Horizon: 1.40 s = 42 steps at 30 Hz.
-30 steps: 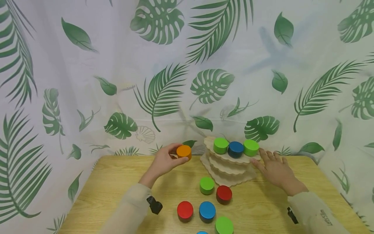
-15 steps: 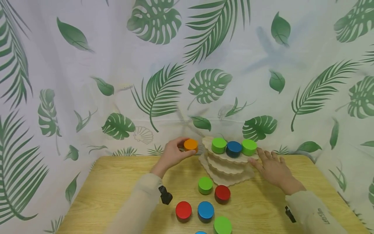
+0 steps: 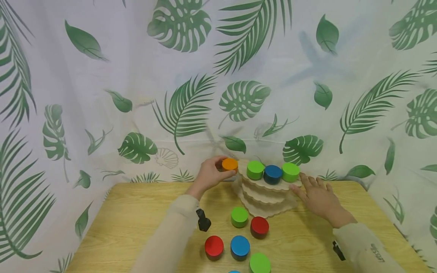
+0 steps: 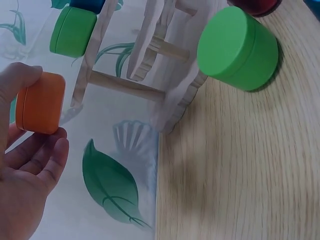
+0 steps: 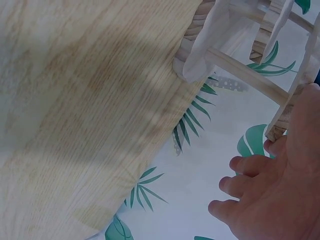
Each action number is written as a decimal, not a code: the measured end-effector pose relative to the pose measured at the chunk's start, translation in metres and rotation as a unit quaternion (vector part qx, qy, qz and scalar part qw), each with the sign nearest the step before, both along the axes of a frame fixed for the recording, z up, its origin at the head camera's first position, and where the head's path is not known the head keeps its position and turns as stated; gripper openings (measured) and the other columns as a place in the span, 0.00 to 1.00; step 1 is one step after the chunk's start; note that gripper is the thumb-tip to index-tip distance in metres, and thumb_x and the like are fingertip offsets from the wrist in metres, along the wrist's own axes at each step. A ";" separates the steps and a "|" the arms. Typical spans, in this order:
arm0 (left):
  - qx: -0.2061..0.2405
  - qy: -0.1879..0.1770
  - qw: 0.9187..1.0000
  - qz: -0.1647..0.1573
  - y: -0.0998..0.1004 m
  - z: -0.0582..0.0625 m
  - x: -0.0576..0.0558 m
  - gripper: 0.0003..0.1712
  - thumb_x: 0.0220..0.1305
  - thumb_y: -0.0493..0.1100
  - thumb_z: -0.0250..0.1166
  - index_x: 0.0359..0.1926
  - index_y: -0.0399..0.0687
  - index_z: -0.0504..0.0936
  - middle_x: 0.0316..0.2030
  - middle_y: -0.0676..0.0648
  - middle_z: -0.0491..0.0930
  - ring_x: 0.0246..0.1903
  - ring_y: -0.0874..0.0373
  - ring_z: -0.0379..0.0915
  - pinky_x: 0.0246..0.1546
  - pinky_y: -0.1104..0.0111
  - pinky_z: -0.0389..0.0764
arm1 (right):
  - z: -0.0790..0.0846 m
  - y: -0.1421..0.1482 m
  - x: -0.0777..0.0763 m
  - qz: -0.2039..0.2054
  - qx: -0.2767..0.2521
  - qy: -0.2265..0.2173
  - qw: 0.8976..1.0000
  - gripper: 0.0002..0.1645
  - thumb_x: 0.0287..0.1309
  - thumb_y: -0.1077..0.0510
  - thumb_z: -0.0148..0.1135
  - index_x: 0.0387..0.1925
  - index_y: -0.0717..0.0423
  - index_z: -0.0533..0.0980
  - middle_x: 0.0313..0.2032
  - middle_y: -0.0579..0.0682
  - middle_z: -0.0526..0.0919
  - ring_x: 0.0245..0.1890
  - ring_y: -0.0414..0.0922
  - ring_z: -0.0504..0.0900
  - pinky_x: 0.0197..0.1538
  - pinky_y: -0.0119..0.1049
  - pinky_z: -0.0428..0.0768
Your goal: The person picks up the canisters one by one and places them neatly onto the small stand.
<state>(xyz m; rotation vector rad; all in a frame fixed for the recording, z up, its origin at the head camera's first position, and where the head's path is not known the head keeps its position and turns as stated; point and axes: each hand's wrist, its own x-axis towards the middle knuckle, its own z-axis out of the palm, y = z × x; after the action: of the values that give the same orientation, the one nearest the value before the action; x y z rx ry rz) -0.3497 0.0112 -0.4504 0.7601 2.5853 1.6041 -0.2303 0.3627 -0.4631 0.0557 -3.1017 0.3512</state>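
Note:
My left hand (image 3: pixel 212 175) pinches an orange round lidded tin (image 3: pixel 230 165) between thumb and fingers, at the left end of a three-tier wooden stand (image 3: pixel 263 195). In the left wrist view the orange tin (image 4: pixel 42 103) is in the air beside the top tier, a short gap from its end. On that tier sit a green tin (image 3: pixel 255 170), a dark blue tin (image 3: pixel 272 174) and another green tin (image 3: pixel 290 172). My right hand (image 3: pixel 321 198) touches the top tier's right end with spread fingers; in the right wrist view the thumb and index finger lie at the tier's edge.
In front of the stand, several tins stand on the wooden table (image 3: pixel 143 212): a green tin (image 3: pixel 239 217), a red tin (image 3: pixel 259 227), another red tin (image 3: pixel 214 248), a blue tin (image 3: pixel 240 248) and more near the bottom edge. A leaf-print curtain (image 3: pixel 191 113) hangs behind.
My left hand has carried the orange tin right and up to the top tier's left end. The right hand has stayed at the stand's right end. The head view has shifted slightly.

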 end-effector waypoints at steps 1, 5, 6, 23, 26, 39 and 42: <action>-0.001 0.001 1.000 -0.002 0.002 0.000 -0.001 0.31 0.62 0.48 0.78 0.64 0.45 0.82 0.53 0.44 0.87 0.48 0.53 0.82 0.51 0.64 0.83 | -0.001 0.000 0.000 0.000 -0.001 -0.001 1.000 0.53 0.80 0.29 0.35 0.80 0.71 0.52 0.75 0.79 0.59 0.74 0.83 0.53 0.70 0.82 0.52; -0.003 0.008 1.000 -0.006 0.009 0.001 -0.004 0.31 0.61 0.48 0.78 0.63 0.43 0.83 0.52 0.43 0.87 0.46 0.54 0.81 0.48 0.67 0.82 | -0.002 0.001 -0.001 -0.002 -0.003 -0.006 1.000 0.54 0.80 0.28 0.34 0.81 0.70 0.51 0.75 0.79 0.58 0.74 0.83 0.51 0.70 0.82 0.51; -0.002 0.009 1.000 -0.007 0.010 0.001 -0.005 0.30 0.61 0.47 0.78 0.63 0.43 0.83 0.52 0.43 0.87 0.45 0.54 0.81 0.48 0.67 0.82 | -0.003 0.001 -0.001 -0.003 -0.004 -0.006 1.000 0.54 0.80 0.28 0.34 0.80 0.71 0.51 0.75 0.79 0.58 0.74 0.83 0.51 0.70 0.82 0.51; -0.008 -0.004 1.000 -0.011 0.017 -0.003 -0.010 0.30 0.63 0.47 0.76 0.64 0.43 0.82 0.52 0.42 0.86 0.46 0.52 0.81 0.44 0.70 0.82 | -0.002 -0.002 0.002 0.001 -0.014 -0.012 1.000 0.54 0.80 0.28 0.34 0.81 0.70 0.49 0.75 0.80 0.58 0.74 0.83 0.52 0.69 0.82 0.51; -0.021 0.002 1.000 -0.015 0.021 -0.001 -0.011 0.29 0.64 0.48 0.76 0.63 0.43 0.82 0.53 0.43 0.86 0.47 0.51 0.81 0.44 0.70 0.82 | -0.001 -0.001 0.003 0.001 -0.015 -0.011 1.000 0.54 0.80 0.28 0.34 0.81 0.70 0.49 0.75 0.80 0.58 0.74 0.83 0.52 0.69 0.82 0.52; -0.004 -0.030 0.999 0.019 0.033 0.001 -0.012 0.45 0.65 0.46 0.76 0.78 0.45 0.67 0.65 0.36 0.78 0.61 0.43 0.79 0.62 0.53 0.82 | -0.002 0.000 0.001 -0.002 0.000 -0.001 1.000 0.52 0.81 0.30 0.35 0.81 0.70 0.51 0.73 0.80 0.61 0.73 0.82 0.55 0.69 0.81 0.55; 0.011 -0.027 0.999 0.030 0.035 -0.001 -0.011 0.43 0.64 0.46 0.77 0.76 0.45 0.69 0.65 0.36 0.79 0.61 0.42 0.80 0.61 0.52 0.83 | -0.003 0.000 0.000 -0.004 0.000 0.000 1.000 0.52 0.81 0.30 0.35 0.81 0.70 0.51 0.73 0.80 0.61 0.73 0.82 0.55 0.69 0.81 0.55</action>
<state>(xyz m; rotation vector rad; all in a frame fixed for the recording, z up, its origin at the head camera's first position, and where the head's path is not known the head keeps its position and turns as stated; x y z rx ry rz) -0.3607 0.0464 -0.4519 0.6373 2.5818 1.6465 -0.2300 0.3629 -0.4662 0.0440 -3.1014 0.3500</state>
